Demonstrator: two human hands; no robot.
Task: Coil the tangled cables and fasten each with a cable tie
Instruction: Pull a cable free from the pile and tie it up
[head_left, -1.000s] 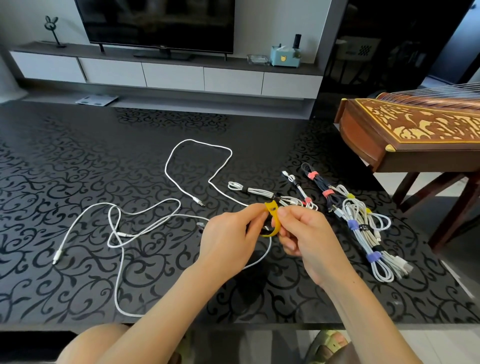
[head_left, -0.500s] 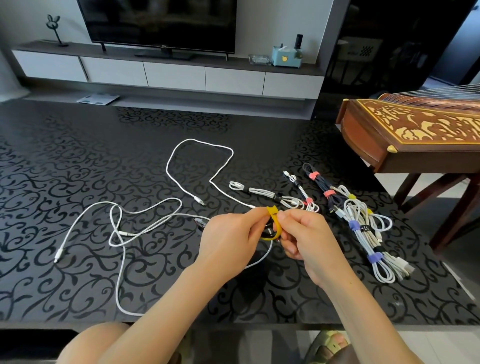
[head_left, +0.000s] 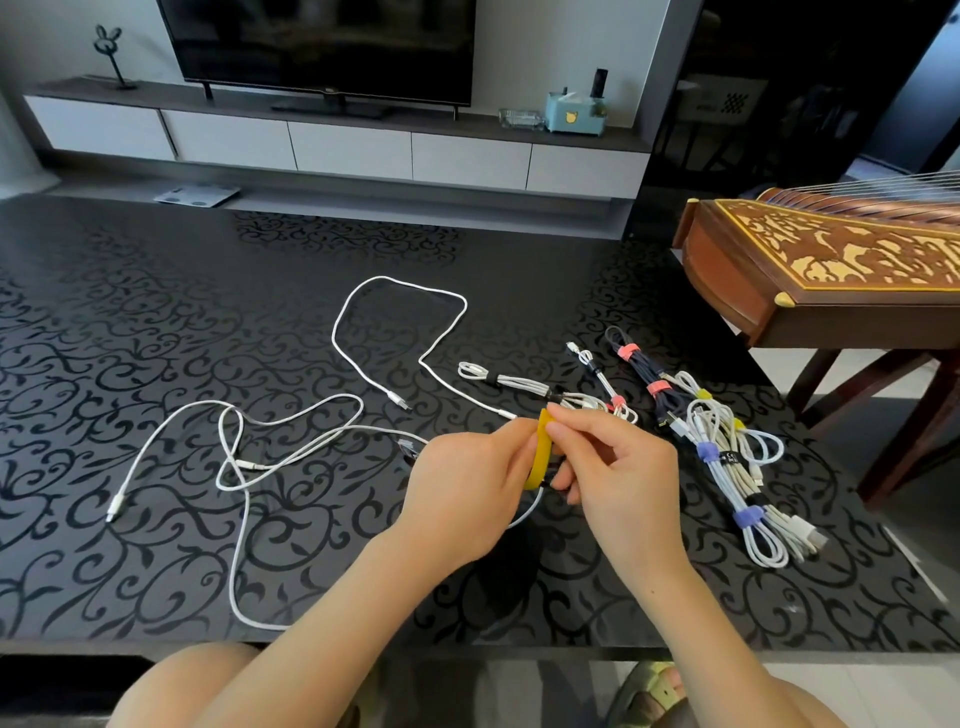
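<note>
A yellow cable tie (head_left: 540, 453) is held between both hands above the table. My left hand (head_left: 467, 493) pinches it from the left, and my right hand (head_left: 615, 475) pinches its top end from the right. A dark cable bundle under the tie is mostly hidden by my fingers. Loose white cables (head_left: 244, 452) sprawl over the table's left and middle, one looping far back (head_left: 405, 283). Coiled, tied bundles lie at the right: a white one with purple ties (head_left: 737, 483), a dark one with pink ties (head_left: 644, 371), and smaller white ones (head_left: 524, 384).
The black patterned table (head_left: 156, 322) ends just before my knees. A carved wooden zither (head_left: 831, 270) on a stand sits right of the table. Behind are a TV cabinet (head_left: 353, 140) and a scale (head_left: 197, 195) on the floor.
Both hands stay together on the yellow tie. The tie's loop has been drawn tighter and stands more upright between my fingers; the cables on the table have not moved.
</note>
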